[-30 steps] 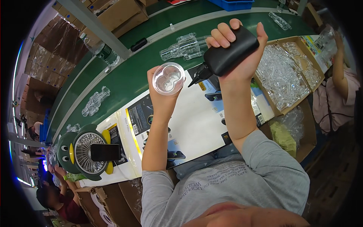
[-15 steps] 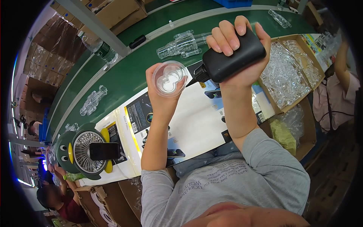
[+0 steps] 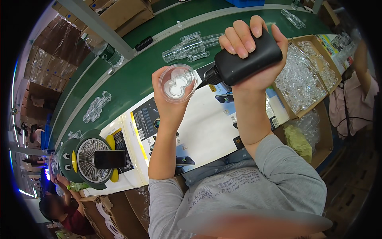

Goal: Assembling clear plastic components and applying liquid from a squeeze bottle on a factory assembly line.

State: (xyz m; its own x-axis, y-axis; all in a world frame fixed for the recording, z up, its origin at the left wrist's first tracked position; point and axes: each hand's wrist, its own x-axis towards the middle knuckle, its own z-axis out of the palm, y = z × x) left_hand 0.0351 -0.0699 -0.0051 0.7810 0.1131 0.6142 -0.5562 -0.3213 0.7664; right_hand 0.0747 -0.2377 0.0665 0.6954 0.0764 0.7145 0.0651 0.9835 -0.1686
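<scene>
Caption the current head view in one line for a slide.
Left hand holding a clear round piece, right hand gripping a black bottle, its nozzle angled toward the piece.

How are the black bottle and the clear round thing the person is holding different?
The black bottle is dark; the clear round piece is see-through. The bottle is blocky with a pointed nozzle, while the clear piece is round-rimmed. The bottle is in the right hand; the clear piece is in the left hand. Both are held up.
</scene>
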